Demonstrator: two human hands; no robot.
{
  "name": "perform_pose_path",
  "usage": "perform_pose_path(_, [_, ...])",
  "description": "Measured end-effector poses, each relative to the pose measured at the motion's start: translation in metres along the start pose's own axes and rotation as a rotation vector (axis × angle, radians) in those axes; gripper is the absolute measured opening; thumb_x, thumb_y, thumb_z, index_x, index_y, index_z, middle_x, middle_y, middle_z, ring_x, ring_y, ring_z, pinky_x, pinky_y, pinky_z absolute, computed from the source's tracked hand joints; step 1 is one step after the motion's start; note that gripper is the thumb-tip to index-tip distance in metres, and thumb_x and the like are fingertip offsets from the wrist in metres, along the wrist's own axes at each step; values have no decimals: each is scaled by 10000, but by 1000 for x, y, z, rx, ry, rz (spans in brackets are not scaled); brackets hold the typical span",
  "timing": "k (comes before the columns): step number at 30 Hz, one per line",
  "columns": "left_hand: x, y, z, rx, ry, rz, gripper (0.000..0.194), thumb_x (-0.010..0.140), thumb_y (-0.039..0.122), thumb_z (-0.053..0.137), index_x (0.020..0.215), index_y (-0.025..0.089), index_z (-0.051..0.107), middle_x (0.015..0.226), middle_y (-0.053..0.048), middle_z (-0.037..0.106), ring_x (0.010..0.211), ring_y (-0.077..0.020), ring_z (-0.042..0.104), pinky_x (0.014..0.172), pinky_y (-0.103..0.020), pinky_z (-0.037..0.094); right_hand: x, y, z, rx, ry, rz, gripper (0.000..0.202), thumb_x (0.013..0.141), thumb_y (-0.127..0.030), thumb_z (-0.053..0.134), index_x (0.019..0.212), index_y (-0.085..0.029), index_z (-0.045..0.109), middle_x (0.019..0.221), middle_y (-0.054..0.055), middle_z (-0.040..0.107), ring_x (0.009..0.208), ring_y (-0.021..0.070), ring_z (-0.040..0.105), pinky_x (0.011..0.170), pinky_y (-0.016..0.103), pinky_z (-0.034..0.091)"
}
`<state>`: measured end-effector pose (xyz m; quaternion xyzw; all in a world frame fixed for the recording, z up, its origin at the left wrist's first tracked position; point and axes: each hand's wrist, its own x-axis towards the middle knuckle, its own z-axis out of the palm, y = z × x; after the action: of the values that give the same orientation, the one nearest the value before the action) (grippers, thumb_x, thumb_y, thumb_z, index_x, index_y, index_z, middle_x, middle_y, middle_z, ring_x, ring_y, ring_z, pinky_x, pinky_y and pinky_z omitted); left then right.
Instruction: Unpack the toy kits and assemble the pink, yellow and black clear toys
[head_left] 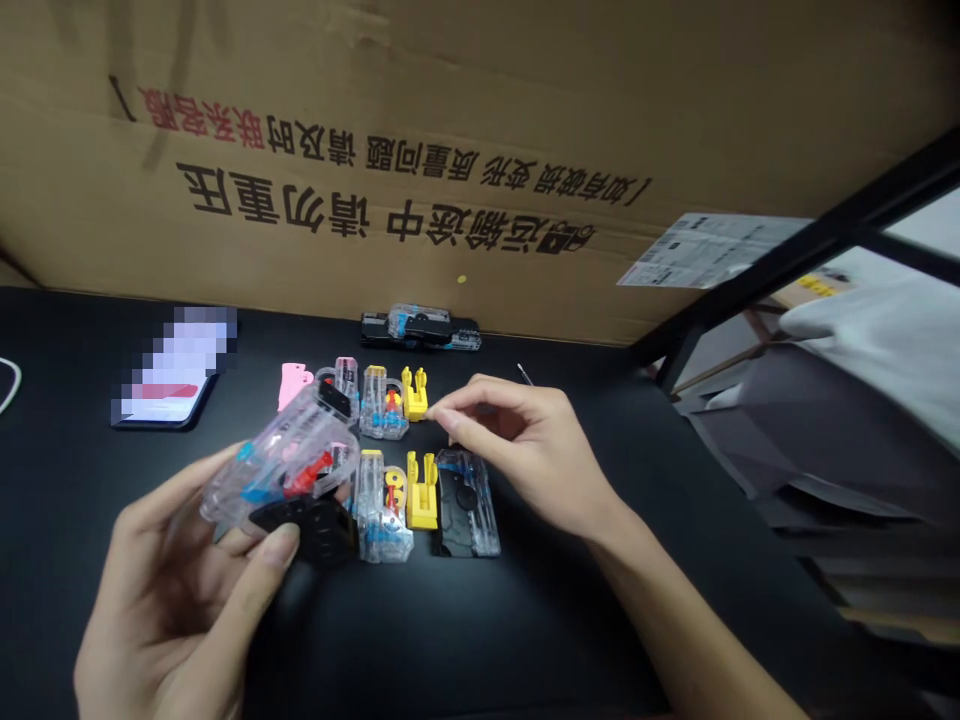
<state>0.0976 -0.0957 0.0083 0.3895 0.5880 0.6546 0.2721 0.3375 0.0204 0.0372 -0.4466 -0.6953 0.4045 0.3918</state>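
My left hand (pixel 180 590) holds a clear plastic device (pixel 289 470) with blue, red and black parts inside, tilted above the black table (pixel 465 630). My right hand (pixel 525 445) reaches over the parts laid out on the table, its fingertips pinched together close to a small yellow piece (pixel 415 393); whether it grips anything I cannot tell. Below it lie a second yellow piece (pixel 421 492), a clear and black shell (pixel 468 503) and a clear piece with red and yellow inserts (pixel 382 505). Another clear piece (pixel 380 403) and a pink piece (pixel 294 385) lie further back.
A large cardboard box (pixel 450 150) with printed characters stands along the table's back edge. In front of it lies an assembled clear and black device (pixel 420 328). A phone (pixel 172 385) rests at the left. A black metal frame (pixel 795 260) and grey cloth (pixel 862 400) are at the right.
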Motion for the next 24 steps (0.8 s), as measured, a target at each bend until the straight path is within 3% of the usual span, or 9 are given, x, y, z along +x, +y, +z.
perform_pose_path(6, [3, -2, 1, -87, 127, -83, 562, 966, 299, 947, 1485, 404, 761, 1236, 72, 871, 893, -69, 806, 827, -50, 642, 1, 8, 6, -192, 41, -79, 125, 1048, -272, 786, 1044, -204, 890, 817, -1, 682, 648, 140, 501, 608, 303, 377])
perform_pose_path(10, [2, 1, 1, -117, 164, -141, 575, 978, 320, 938, 1512, 412, 745, 1156, 79, 878, 847, -61, 793, 802, -51, 636, 4, 10, 13, -336, -21, -198, 104, 1073, -224, 774, 1095, -209, 875, 822, -14, 582, 732, 165, 531, 681, 306, 408])
perform_pose_path(13, [3, 2, 0, -114, 150, -150, 585, 959, 335, 955, 1499, 419, 748, 1125, 89, 876, 799, -56, 783, 753, -47, 632, 15, 6, 18, -503, -130, -339, 95, 1095, -186, 759, 1122, -202, 849, 871, 1, 582, 839, 194, 560, 755, 318, 425])
perform_pose_path(16, [3, 1, 0, -119, 169, -141, 578, 959, 317, 955, 1492, 412, 752, 1208, 75, 874, 941, -81, 814, 835, -61, 642, 33, -2, 23, -701, -329, -440, 131, 1140, -220, 712, 1092, -193, 831, 930, 37, 641, 903, 215, 555, 735, 332, 377])
perform_pose_path(18, [4, -1, 1, -152, 173, -112, 556, 962, 283, 950, 1476, 383, 765, 1244, 58, 876, 1015, -100, 833, 884, -77, 647, 45, -5, 28, -804, -427, -463, 197, 1172, -220, 651, 1092, -187, 828, 976, 59, 670, 934, 222, 561, 699, 343, 334])
perform_pose_path(24, [8, -6, 2, -142, 163, -61, 528, 950, 238, 949, 1444, 310, 779, 1195, 29, 895, 981, -120, 866, 849, -82, 654, 65, -9, 42, -871, -567, -495, 145, 1113, -139, 723, 1042, -206, 831, 973, 63, 685, 977, 228, 568, 630, 360, 242])
